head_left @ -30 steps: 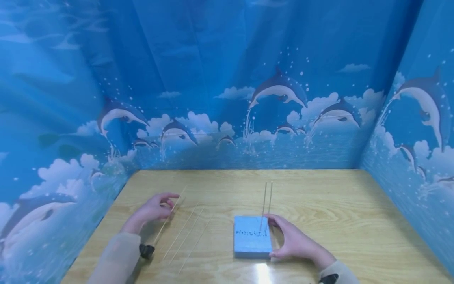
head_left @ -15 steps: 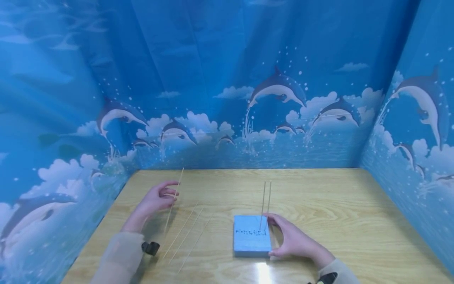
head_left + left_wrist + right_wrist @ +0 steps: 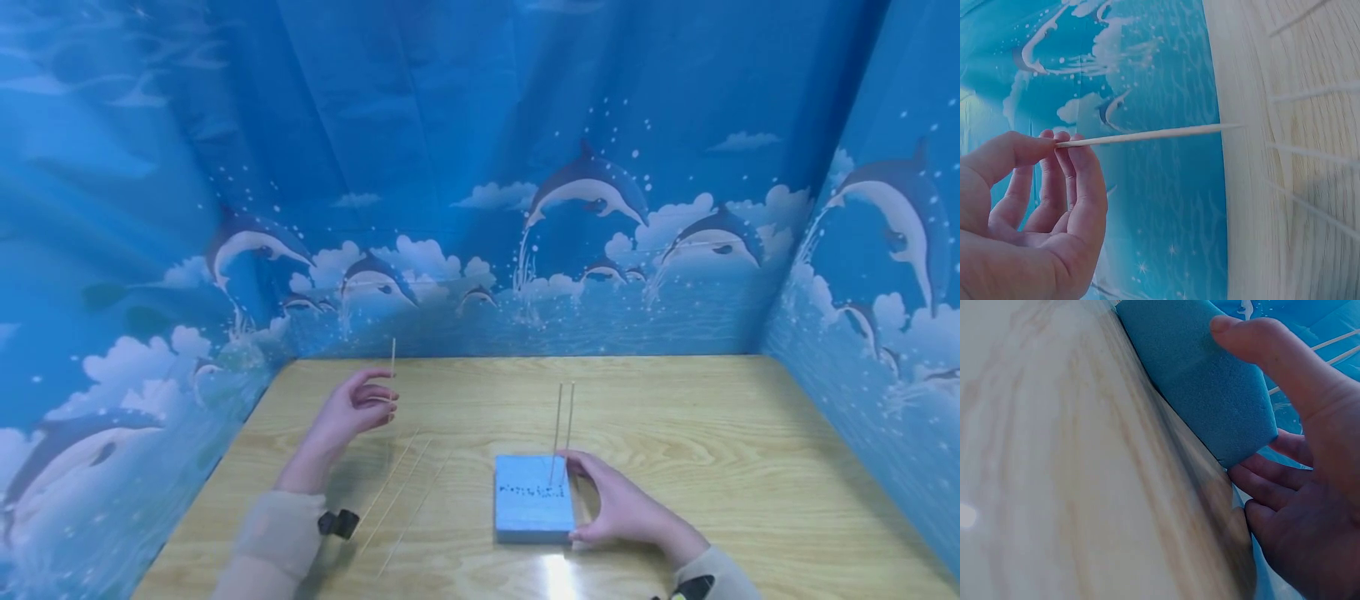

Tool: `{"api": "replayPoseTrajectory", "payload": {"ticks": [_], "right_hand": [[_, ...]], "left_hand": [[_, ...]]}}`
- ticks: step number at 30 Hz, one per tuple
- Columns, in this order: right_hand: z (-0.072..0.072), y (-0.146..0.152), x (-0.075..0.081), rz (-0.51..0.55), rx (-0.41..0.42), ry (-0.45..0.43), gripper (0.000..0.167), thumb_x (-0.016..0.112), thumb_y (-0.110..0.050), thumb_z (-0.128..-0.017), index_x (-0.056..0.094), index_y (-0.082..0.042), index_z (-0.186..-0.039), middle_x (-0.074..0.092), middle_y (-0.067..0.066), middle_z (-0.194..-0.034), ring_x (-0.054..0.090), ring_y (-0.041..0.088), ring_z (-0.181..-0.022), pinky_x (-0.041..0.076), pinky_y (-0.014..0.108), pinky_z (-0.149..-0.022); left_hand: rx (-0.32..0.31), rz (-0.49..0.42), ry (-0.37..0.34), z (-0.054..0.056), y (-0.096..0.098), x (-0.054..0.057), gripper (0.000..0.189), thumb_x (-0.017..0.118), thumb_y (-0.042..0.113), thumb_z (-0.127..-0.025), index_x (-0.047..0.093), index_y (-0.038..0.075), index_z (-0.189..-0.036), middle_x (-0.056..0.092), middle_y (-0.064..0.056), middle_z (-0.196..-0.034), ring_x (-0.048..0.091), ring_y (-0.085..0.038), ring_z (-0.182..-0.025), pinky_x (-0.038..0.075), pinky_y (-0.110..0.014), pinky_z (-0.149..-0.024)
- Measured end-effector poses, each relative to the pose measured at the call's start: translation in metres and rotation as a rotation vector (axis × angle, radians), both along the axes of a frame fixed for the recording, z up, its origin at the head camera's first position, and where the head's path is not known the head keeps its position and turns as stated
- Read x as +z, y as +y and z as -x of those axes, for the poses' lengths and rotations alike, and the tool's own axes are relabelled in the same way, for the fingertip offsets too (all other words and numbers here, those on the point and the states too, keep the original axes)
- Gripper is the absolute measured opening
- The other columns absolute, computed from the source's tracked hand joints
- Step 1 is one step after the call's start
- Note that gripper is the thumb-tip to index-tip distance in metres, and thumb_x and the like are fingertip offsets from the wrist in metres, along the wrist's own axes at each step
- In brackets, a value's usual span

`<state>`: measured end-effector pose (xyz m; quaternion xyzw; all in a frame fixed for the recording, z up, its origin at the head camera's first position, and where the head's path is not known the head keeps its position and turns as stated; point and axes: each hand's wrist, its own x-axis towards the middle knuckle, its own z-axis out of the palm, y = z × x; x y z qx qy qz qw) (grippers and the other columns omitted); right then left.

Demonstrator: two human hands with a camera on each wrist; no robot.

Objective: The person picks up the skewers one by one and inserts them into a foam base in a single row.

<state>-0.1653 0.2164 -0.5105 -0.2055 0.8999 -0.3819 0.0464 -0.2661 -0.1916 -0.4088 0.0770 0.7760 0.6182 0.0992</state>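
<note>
My left hand (image 3: 358, 408) pinches a thin bamboo skewer (image 3: 1154, 134) between thumb and fingertip, above the table's left side. In the head view that skewer stands nearly upright, its top rising past the table's back edge. At the centre right lies a blue foam block (image 3: 528, 521) with rows of small dark holes or marks on top. Two skewers (image 3: 557, 425) stand upright in its right part. My right hand (image 3: 618, 504) grips the block's right side, thumb at the front corner and fingers behind. In the right wrist view the thumb presses on the foam's side (image 3: 1197, 381).
Several loose skewers (image 3: 397, 492) lie slanted on the wooden table (image 3: 712, 433) between the left hand and the block. A blue curtain (image 3: 450, 167) printed with dolphins surrounds the table at the back and sides.
The left hand has lifted its skewer off the low slant, moved it up and slightly right, and turned it nearly upright. The right hand and block have stayed in place.
</note>
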Motion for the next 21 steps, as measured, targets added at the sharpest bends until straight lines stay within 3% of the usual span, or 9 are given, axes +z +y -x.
{"api": "replayPoseTrajectory", "payload": {"ticks": [7, 11, 21], "right_hand": [[0.0, 0.0, -0.001, 0.002, 0.003, -0.003, 0.115, 0.089, -0.049, -0.058, 0.036, -0.005, -0.149, 0.051, 0.015, -0.146, 0.052, 0.032, -0.133, 0.037, 0.057, -0.113], [-0.001, 0.0, 0.0, 0.0, 0.008, 0.003, 0.115, 0.089, -0.049, -0.059, 0.036, -0.003, -0.149, 0.051, 0.016, -0.146, 0.051, 0.034, -0.132, 0.037, 0.059, -0.112], [-0.001, 0.0, 0.001, 0.008, -0.001, -0.01, 0.115, 0.089, -0.05, -0.058, 0.036, -0.004, -0.149, 0.05, 0.016, -0.146, 0.051, 0.033, -0.133, 0.036, 0.058, -0.113]], "left_hand": [[0.032, -0.03, -0.02, 0.001, 0.016, 0.0, 0.056, 0.063, -0.005, -0.089, 0.044, 0.006, -0.141, 0.065, -0.017, -0.116, 0.068, -0.019, -0.1, 0.06, -0.035, -0.091], [0.034, -0.055, -0.017, 0.001, 0.023, -0.001, 0.053, 0.062, -0.004, -0.09, 0.045, 0.006, -0.14, 0.062, -0.022, -0.12, 0.068, -0.018, -0.098, 0.059, -0.037, -0.092], [0.017, -0.189, 0.024, -0.007, 0.045, 0.003, 0.051, 0.063, -0.007, -0.088, 0.048, 0.007, -0.135, 0.067, -0.01, -0.108, 0.068, -0.017, -0.096, 0.06, -0.038, -0.091]]}}
